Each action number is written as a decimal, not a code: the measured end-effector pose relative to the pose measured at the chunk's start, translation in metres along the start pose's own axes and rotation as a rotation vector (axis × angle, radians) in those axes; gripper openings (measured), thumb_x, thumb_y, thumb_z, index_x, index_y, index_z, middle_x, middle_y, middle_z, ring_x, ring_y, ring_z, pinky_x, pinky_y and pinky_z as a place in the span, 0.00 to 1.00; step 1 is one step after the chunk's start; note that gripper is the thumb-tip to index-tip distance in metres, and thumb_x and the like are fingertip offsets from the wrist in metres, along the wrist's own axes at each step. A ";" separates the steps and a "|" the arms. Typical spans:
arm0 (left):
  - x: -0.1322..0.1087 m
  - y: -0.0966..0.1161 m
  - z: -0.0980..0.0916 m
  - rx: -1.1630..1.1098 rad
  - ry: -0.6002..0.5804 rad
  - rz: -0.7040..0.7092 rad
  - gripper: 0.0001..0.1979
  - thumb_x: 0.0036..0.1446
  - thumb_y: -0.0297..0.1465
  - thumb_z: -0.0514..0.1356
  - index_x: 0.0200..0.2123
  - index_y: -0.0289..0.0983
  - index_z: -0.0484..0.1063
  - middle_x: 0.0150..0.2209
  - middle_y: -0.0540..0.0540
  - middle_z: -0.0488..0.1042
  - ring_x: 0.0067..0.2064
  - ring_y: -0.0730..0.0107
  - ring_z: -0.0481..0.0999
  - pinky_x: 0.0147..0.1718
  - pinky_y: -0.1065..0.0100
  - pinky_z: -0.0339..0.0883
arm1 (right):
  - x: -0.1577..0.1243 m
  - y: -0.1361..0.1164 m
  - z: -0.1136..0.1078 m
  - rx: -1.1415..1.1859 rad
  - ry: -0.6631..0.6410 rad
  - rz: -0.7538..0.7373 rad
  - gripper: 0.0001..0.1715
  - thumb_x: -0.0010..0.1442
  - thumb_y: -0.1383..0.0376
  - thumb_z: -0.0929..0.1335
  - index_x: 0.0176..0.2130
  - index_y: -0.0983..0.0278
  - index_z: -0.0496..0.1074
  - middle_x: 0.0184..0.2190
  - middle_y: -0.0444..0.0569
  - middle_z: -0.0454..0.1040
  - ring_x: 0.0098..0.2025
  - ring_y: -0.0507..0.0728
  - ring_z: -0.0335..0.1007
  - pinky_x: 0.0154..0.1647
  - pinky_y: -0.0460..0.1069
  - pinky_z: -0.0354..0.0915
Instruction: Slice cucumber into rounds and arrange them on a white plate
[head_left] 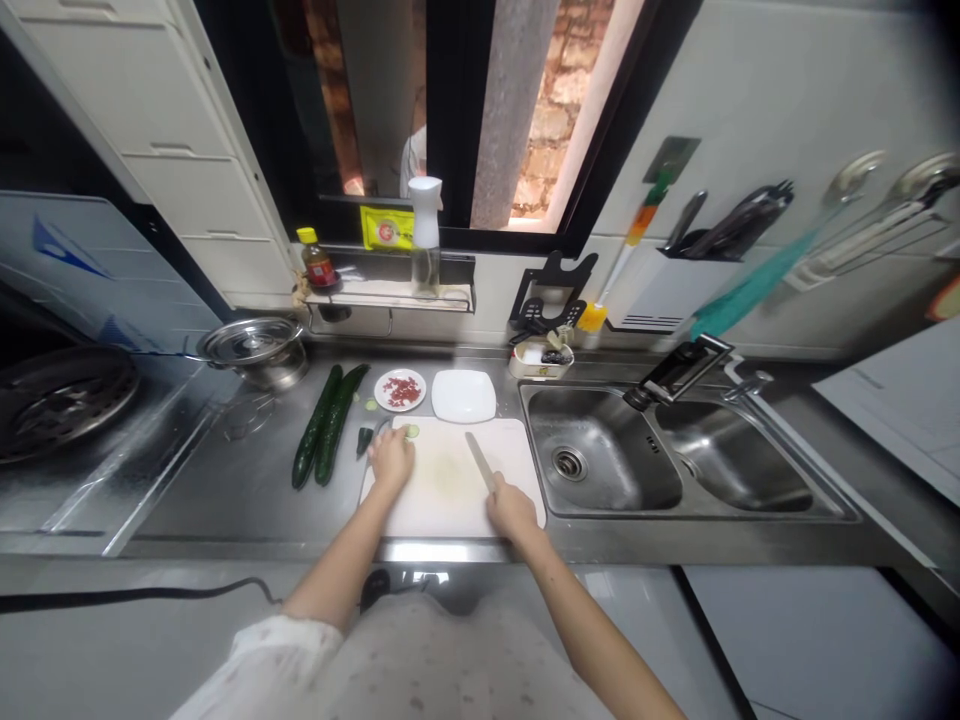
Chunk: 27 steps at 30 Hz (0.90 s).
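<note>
A white cutting board (450, 505) lies on the steel counter. My right hand (514, 507) is closed round the handle of a knife (480, 460), its blade pointing away over the board. My left hand (391, 458) rests at the board's upper left, fingers partly bent; whether anything is under them is hidden. A pale green slice (412, 431) lies by its fingertips. Just left of that hand is a dark green cucumber end (364, 441). Two whole cucumbers (328, 425) lie side by side farther left. Behind the board stand a plate of red pieces (400, 391) and a white square dish (463, 396).
A double sink (600, 450) with a black faucet (675, 373) adjoins the board's right side. At the back left is a lidded steel pot (259, 350). A wall shelf (382, 297) holds a spray bottle (425, 240) and a sauce bottle (318, 262).
</note>
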<state>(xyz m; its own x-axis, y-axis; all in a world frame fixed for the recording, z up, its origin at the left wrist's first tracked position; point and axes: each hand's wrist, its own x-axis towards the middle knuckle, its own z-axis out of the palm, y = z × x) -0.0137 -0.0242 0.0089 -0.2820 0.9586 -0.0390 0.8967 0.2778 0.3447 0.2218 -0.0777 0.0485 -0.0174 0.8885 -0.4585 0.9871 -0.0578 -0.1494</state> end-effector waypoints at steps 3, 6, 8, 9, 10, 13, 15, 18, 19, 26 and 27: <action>0.015 0.005 0.000 0.063 -0.008 0.046 0.20 0.61 0.33 0.50 0.56 0.44 0.66 0.52 0.39 0.69 0.52 0.53 0.64 0.48 0.55 0.55 | 0.001 0.000 0.001 0.008 -0.003 0.005 0.23 0.62 0.70 0.57 0.56 0.67 0.62 0.40 0.59 0.76 0.44 0.60 0.73 0.38 0.50 0.62; 0.027 0.007 0.002 0.131 -0.036 0.076 0.20 0.62 0.34 0.49 0.56 0.42 0.67 0.51 0.38 0.69 0.51 0.53 0.65 0.48 0.55 0.55 | 0.001 0.001 0.002 0.014 0.003 -0.002 0.23 0.61 0.70 0.57 0.55 0.66 0.62 0.40 0.59 0.76 0.43 0.60 0.73 0.38 0.50 0.62; 0.033 0.006 0.003 0.169 -0.062 0.090 0.18 0.63 0.35 0.49 0.52 0.41 0.70 0.49 0.37 0.70 0.50 0.52 0.65 0.48 0.54 0.55 | 0.001 0.001 0.002 0.013 0.008 -0.002 0.23 0.61 0.70 0.57 0.55 0.66 0.62 0.40 0.59 0.76 0.43 0.60 0.73 0.38 0.50 0.62; 0.035 0.005 0.004 0.184 -0.073 0.097 0.17 0.63 0.35 0.49 0.50 0.40 0.71 0.49 0.37 0.70 0.50 0.52 0.65 0.47 0.54 0.55 | 0.002 0.001 0.002 0.012 0.008 0.001 0.23 0.61 0.70 0.57 0.55 0.66 0.62 0.40 0.59 0.76 0.43 0.60 0.73 0.38 0.50 0.62; 0.037 0.004 0.005 0.197 -0.079 0.107 0.17 0.63 0.36 0.49 0.48 0.40 0.72 0.48 0.37 0.70 0.50 0.52 0.65 0.47 0.54 0.55 | 0.002 0.000 0.002 0.010 0.007 0.004 0.23 0.61 0.70 0.58 0.55 0.66 0.62 0.40 0.59 0.76 0.43 0.60 0.73 0.38 0.50 0.62; 0.039 0.002 0.007 0.223 -0.084 0.133 0.16 0.62 0.35 0.48 0.44 0.39 0.74 0.47 0.37 0.70 0.50 0.52 0.65 0.46 0.54 0.55 | 0.002 0.000 0.002 0.000 -0.005 0.012 0.22 0.61 0.70 0.58 0.55 0.66 0.62 0.40 0.59 0.76 0.44 0.60 0.73 0.39 0.50 0.62; 0.040 0.001 0.007 0.230 -0.087 0.139 0.15 0.62 0.34 0.49 0.44 0.39 0.73 0.47 0.38 0.70 0.50 0.53 0.65 0.46 0.55 0.55 | 0.002 -0.001 0.001 -0.005 -0.017 0.016 0.22 0.62 0.70 0.58 0.55 0.66 0.62 0.40 0.59 0.76 0.44 0.60 0.73 0.39 0.50 0.62; 0.042 0.001 0.007 0.227 -0.102 0.144 0.14 0.62 0.32 0.49 0.44 0.38 0.72 0.47 0.38 0.70 0.50 0.53 0.65 0.46 0.55 0.55 | 0.001 -0.001 0.000 -0.013 -0.022 0.011 0.22 0.62 0.70 0.58 0.55 0.66 0.62 0.40 0.59 0.76 0.44 0.61 0.73 0.39 0.50 0.62; 0.043 0.002 0.006 0.226 -0.106 0.140 0.14 0.62 0.32 0.49 0.45 0.38 0.72 0.47 0.38 0.70 0.50 0.54 0.65 0.46 0.56 0.55 | 0.001 -0.001 -0.001 -0.015 -0.018 0.006 0.23 0.62 0.70 0.58 0.55 0.66 0.62 0.40 0.59 0.76 0.44 0.61 0.73 0.39 0.50 0.62; 0.045 0.000 0.005 0.237 -0.128 0.167 0.15 0.62 0.36 0.50 0.45 0.39 0.72 0.48 0.38 0.70 0.50 0.53 0.65 0.47 0.56 0.55 | 0.002 0.000 0.002 -0.016 -0.007 -0.002 0.23 0.62 0.69 0.58 0.56 0.66 0.62 0.39 0.59 0.76 0.43 0.60 0.74 0.38 0.49 0.62; 0.045 -0.001 0.005 0.238 -0.123 0.171 0.15 0.62 0.36 0.50 0.45 0.39 0.72 0.48 0.38 0.70 0.50 0.53 0.66 0.47 0.57 0.55 | 0.002 0.000 0.002 -0.017 -0.005 -0.005 0.22 0.62 0.69 0.58 0.55 0.66 0.62 0.39 0.59 0.76 0.43 0.60 0.74 0.38 0.49 0.62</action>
<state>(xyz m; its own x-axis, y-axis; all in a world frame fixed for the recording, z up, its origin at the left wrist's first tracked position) -0.0255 0.0194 0.0024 -0.0899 0.9890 -0.1177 0.9863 0.1048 0.1273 0.2212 -0.0766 0.0454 -0.0226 0.8865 -0.4621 0.9895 -0.0461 -0.1369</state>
